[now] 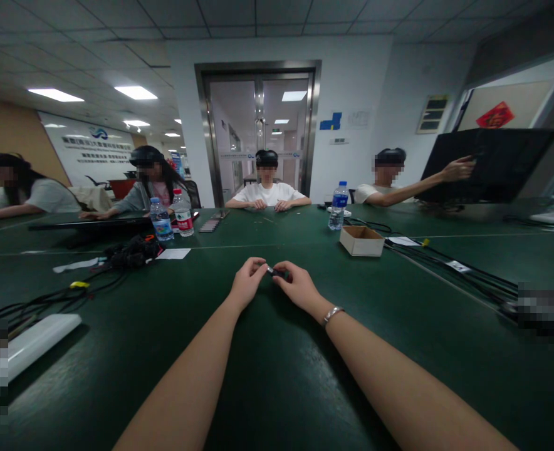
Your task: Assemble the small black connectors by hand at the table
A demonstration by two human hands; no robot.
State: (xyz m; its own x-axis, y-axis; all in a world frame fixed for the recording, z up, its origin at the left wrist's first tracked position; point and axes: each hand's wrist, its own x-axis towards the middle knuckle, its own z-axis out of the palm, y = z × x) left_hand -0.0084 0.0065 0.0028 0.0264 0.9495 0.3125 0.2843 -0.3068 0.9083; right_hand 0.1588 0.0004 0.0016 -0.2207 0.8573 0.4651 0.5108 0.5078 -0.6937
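Note:
A small dark stick with a silvery end (271, 271), like a USB flash drive though too small to be sure, lies between my two hands just above the green table. My left hand (249, 279) pinches at its silvery end with thumb and fingertips. The dark end is gripped by my right hand (296, 283), whose thumb and curled fingers partly hide it. A silver bracelet (333, 315) circles my right wrist.
On the green table (277, 382), an open cardboard box (361, 243) and a water bottle (338, 207) stand front right. Cables (460, 266) run along the right. Two bottles (163, 220), black cables (131, 252) and a white device (42, 341) are at left. Several people sit around the table.

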